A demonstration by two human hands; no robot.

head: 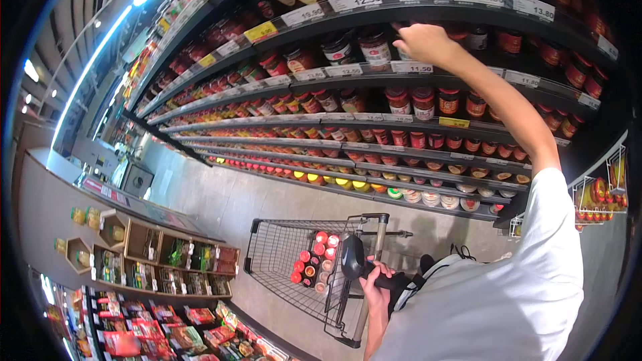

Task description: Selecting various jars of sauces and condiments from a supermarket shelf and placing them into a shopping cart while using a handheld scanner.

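My right hand (421,41) reaches into an upper shelf of a long rack of jars, just above a price strip. Its fingers are partly in shadow, so whether they grip a jar is unclear. Beside it stands a glass jar with a white label (375,53). Low in front of my body, my left hand (378,286) grips the handle of a black handheld scanner (352,256). Under the scanner is a wire shopping cart (281,221). Several jars (316,260) stand grouped inside it, some with red lids.
Shelves with price tags (421,67) run along one side, packed with jars. Opposite are wooden display boxes (175,250) and a bin of packaged food (150,328). Wire racks with jars (597,195) hang at the shelf end. Grey floor (210,195) lies between.
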